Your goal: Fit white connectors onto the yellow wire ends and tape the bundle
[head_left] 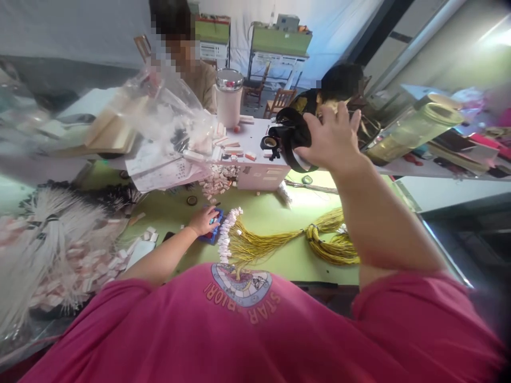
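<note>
My right hand (333, 139) is raised above the green table (271, 213), its fingers wrapped round a black strapped device (289, 135) with a round lens. My left hand (204, 221) rests low on the table with its fingers curled on a small blue block (213, 231). Just right of that hand lies a bundle of yellow wires (279, 239) ending in a row of white connectors (227, 234). A second coil of the yellow wires (333, 242) lies further right.
A white box (259, 165) with small parts stands behind the wires, next to a pink tumbler (229, 98). Clear plastic bags (167, 117) and white wire bundles (48, 239) fill the left. One person (191, 64) sits across the table; another person (343, 82) sits at the right.
</note>
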`<state>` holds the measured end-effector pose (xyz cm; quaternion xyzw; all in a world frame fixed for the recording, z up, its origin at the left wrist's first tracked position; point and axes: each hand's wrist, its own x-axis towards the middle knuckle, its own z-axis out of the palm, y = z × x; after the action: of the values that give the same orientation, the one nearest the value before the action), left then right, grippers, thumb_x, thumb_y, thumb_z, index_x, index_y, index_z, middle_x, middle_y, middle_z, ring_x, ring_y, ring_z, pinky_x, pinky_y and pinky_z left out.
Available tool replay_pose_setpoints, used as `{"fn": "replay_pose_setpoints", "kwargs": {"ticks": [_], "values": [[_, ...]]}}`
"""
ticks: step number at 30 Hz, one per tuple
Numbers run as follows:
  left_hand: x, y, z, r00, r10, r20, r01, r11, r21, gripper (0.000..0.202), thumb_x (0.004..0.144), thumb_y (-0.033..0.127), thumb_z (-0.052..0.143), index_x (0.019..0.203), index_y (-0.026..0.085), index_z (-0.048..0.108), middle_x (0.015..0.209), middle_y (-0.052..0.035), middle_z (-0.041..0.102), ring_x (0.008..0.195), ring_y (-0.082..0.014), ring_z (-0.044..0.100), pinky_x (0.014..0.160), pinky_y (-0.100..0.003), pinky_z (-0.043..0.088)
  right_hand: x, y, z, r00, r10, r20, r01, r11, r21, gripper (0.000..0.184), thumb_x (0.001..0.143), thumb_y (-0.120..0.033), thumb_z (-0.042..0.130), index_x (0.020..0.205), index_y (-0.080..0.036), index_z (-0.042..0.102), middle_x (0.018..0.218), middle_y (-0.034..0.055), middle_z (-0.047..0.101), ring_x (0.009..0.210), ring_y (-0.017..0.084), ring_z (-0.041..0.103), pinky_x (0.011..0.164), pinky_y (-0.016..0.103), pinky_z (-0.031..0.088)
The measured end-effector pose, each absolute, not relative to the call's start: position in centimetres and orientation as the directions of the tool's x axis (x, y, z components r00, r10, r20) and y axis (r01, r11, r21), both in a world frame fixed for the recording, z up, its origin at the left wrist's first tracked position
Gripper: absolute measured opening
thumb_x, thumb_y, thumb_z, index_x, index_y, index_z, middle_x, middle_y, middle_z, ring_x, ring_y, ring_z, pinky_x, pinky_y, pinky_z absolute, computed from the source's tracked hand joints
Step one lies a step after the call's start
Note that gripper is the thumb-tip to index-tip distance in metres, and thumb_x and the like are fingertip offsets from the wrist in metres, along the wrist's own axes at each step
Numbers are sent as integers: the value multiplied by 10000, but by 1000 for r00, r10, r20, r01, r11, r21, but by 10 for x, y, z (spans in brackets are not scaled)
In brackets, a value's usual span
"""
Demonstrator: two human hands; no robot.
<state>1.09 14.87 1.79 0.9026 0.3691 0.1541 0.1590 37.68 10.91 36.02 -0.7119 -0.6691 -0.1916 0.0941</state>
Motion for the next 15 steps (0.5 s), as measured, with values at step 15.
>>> {"fn": "replay_pose_setpoints", "kwargs": {"ticks": [15], "values": [[1, 153, 1, 455, 855, 250, 702, -517, 490, 403, 853, 380, 547, 1185, 152, 539, 1274, -136, 493, 1249, -252, 454, 1096, -404, 361, 434, 166, 358, 236, 938, 252, 955, -272, 118, 449, 757, -184, 539, 1193, -199, 648, 1064, 128, 678, 962, 256, 594, 788, 374, 450]]}}
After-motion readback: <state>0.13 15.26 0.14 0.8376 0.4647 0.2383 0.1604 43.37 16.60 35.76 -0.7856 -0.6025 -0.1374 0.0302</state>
